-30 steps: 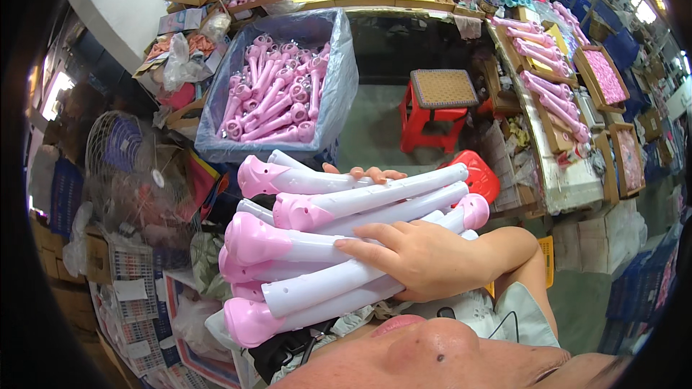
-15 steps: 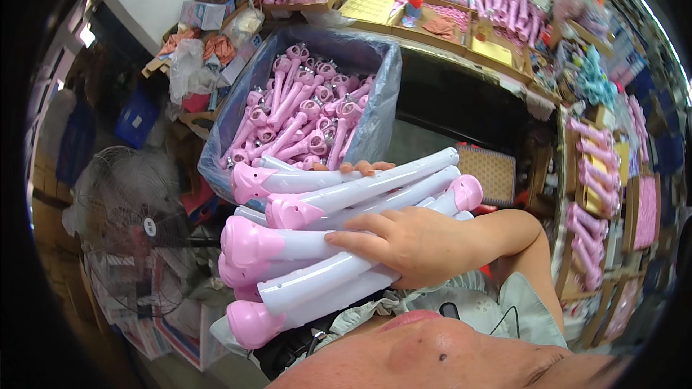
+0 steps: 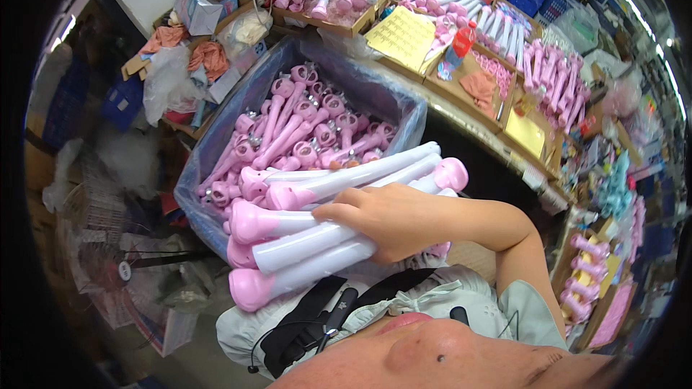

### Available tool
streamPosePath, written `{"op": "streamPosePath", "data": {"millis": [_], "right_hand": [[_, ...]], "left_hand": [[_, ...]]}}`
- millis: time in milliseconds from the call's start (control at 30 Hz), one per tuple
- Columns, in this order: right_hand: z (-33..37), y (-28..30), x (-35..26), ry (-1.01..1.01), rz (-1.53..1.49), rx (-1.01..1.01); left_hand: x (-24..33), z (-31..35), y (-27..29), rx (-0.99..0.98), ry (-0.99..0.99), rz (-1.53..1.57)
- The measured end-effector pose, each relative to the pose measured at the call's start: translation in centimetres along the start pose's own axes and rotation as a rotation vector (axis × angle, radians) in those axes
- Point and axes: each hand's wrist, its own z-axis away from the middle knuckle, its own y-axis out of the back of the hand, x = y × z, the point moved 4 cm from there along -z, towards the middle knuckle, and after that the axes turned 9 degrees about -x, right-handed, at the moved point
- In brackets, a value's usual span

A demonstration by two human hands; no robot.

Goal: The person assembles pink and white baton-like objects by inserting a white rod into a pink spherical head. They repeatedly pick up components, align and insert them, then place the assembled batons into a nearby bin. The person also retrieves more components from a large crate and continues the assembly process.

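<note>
An armful of white plastic tubes with pink ends point(image 3: 317, 234) lies crosswise in front of my chest. My right hand point(image 3: 393, 223) comes from the right and lies over the bundle, its fingers curled on the near tubes. On the far side only fingertips of my left hand point(image 3: 344, 163) show; the rest of that hand and its arm are hidden by the tubes. Just beyond the bundle is a large bin lined with blue plastic point(image 3: 411, 112), and the bundle overlaps its near side. The bin holds many pink plastic handles with metal bits at their ends point(image 3: 306, 119).
A long bench with cardboard trays point(image 3: 461, 97) runs beyond the bin to the right, bearing more tubes, pink parts, a red-labelled bottle point(image 3: 456, 50) and yellow paper point(image 3: 400, 36). Left stands a fan point(image 3: 115, 245). Plastic bags point(image 3: 173, 86) and boxes are piled at the upper left.
The view has turned, and the bin now sits nearer the bundle. The bundle is a little higher in view, overlapping the bin's near side. Less of my left hand's fingers shows.
</note>
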Motion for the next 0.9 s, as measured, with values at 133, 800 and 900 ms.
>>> {"op": "streamPosePath", "data": {"millis": [133,800,900], "right_hand": [[-4.8,3.7,5.9,-0.019,0.03,-0.155],[-24.5,4.1,22.0,0.439,0.188,-0.958],[-25.8,2.4,25.4,0.493,0.038,-1.024]], "left_hand": [[0.4,-3.8,5.3,0.151,-0.09,-0.096],[-9.8,-2.4,20.1,0.805,-0.285,-0.247],[-14.8,-3.6,24.4,0.895,-0.242,-0.14]]}}
